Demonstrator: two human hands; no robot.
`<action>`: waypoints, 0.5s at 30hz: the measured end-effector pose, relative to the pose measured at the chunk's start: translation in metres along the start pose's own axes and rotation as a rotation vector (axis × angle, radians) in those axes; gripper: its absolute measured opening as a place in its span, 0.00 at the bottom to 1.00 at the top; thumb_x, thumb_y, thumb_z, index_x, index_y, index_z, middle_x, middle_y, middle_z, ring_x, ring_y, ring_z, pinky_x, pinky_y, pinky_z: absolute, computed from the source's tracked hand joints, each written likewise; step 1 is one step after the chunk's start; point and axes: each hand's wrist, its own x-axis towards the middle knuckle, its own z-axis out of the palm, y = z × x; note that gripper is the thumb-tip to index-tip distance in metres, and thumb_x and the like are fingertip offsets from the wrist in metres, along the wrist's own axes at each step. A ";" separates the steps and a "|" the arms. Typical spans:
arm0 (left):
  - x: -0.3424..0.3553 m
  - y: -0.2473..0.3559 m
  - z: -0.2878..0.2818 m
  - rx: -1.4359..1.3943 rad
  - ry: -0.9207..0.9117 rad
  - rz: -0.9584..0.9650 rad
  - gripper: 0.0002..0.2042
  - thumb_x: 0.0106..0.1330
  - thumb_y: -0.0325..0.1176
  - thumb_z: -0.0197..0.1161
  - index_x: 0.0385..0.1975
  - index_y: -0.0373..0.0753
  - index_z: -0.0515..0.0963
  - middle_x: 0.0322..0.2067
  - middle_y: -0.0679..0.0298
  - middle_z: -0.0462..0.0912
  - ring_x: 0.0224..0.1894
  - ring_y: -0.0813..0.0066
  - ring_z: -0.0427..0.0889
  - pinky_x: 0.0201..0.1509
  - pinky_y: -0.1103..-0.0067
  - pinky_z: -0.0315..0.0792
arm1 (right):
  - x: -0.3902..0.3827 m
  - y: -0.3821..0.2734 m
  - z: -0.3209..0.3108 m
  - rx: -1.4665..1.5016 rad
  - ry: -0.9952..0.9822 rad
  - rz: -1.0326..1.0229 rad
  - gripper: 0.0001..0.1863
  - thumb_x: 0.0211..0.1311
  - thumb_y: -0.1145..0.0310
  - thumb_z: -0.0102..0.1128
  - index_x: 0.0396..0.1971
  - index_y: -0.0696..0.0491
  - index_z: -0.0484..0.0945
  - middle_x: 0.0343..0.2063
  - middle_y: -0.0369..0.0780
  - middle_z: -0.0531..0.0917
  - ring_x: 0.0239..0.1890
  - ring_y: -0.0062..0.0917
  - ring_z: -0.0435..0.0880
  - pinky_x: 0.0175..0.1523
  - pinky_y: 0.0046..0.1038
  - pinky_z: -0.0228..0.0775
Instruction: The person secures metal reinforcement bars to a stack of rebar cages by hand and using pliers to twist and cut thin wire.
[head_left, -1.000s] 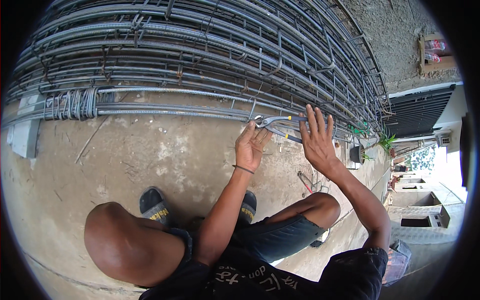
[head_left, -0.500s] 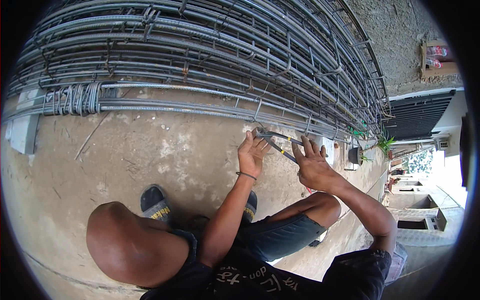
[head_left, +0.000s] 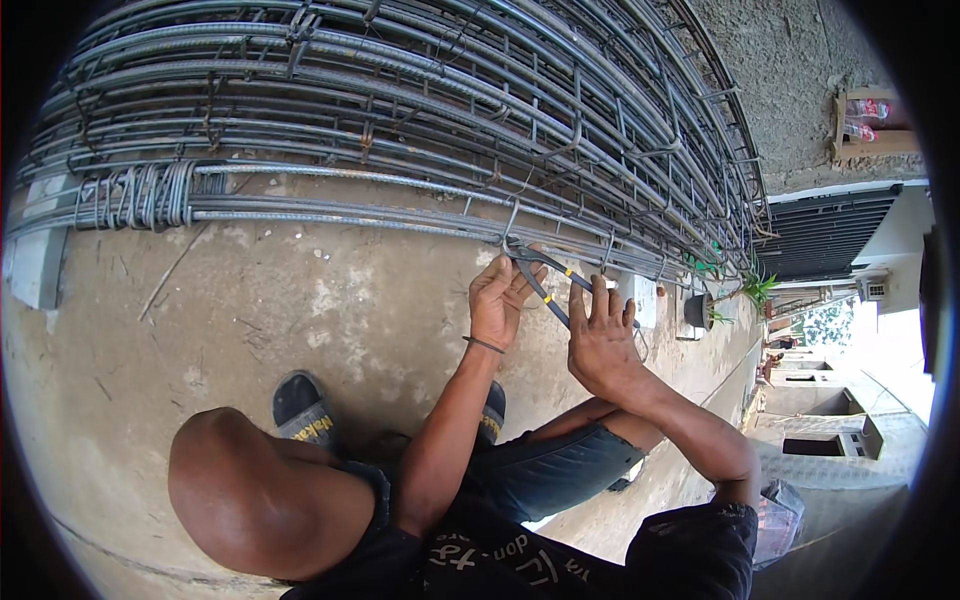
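My right hand grips a pair of dark pincers with yellow bands on the handles. Their handles are spread apart, one passing behind my fingers. The jaws meet a steel stirrup at the lowest bars of a long rebar cage. Just below the jaws, my left hand has its thumb and fingers closed close to the bar. Whatever those fingers pinch is too small and hidden to make out.
Stacked rebar cages fill the far side. A coil of wire wraps the bars at left, above a pale block. Potted plants stand at right; a cardboard box with bottles lies beyond. My sandalled foot rests on the concrete.
The pincers have turned and their jaws have moved up against the stirrup and bars. My right hand has shifted slightly left and turned more upright; my left hand has risen a little.
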 end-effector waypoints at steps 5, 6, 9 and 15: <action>-0.003 -0.006 0.004 -0.043 0.025 -0.003 0.14 0.69 0.35 0.52 0.46 0.30 0.73 0.51 0.50 0.75 0.48 0.64 0.79 0.58 0.66 0.72 | -0.004 0.006 -0.006 -0.216 0.234 -0.085 0.23 0.56 0.72 0.49 0.52 0.65 0.66 0.46 0.57 0.66 0.45 0.45 0.69 0.54 0.51 0.60; -0.002 -0.006 0.005 -0.052 0.024 -0.002 0.14 0.69 0.35 0.52 0.45 0.30 0.73 0.51 0.50 0.75 0.48 0.64 0.79 0.58 0.67 0.72 | -0.003 0.007 -0.010 -0.198 0.199 -0.085 0.22 0.56 0.72 0.49 0.51 0.64 0.67 0.45 0.56 0.67 0.43 0.44 0.69 0.51 0.49 0.61; 0.000 -0.006 0.006 -0.065 0.013 0.012 0.14 0.69 0.35 0.52 0.45 0.31 0.73 0.51 0.50 0.75 0.48 0.65 0.79 0.59 0.67 0.72 | 0.001 0.014 -0.017 -0.223 0.124 -0.101 0.22 0.55 0.71 0.49 0.51 0.62 0.65 0.36 0.51 0.69 0.39 0.41 0.71 0.39 0.38 0.67; 0.008 -0.010 0.011 -0.105 -0.010 0.003 0.19 0.71 0.37 0.48 0.55 0.29 0.65 0.56 0.52 0.70 0.60 0.63 0.69 0.68 0.66 0.60 | 0.050 0.058 -0.060 -0.321 0.221 -0.289 0.19 0.55 0.72 0.50 0.46 0.65 0.70 0.27 0.48 0.75 0.33 0.38 0.77 0.38 0.35 0.71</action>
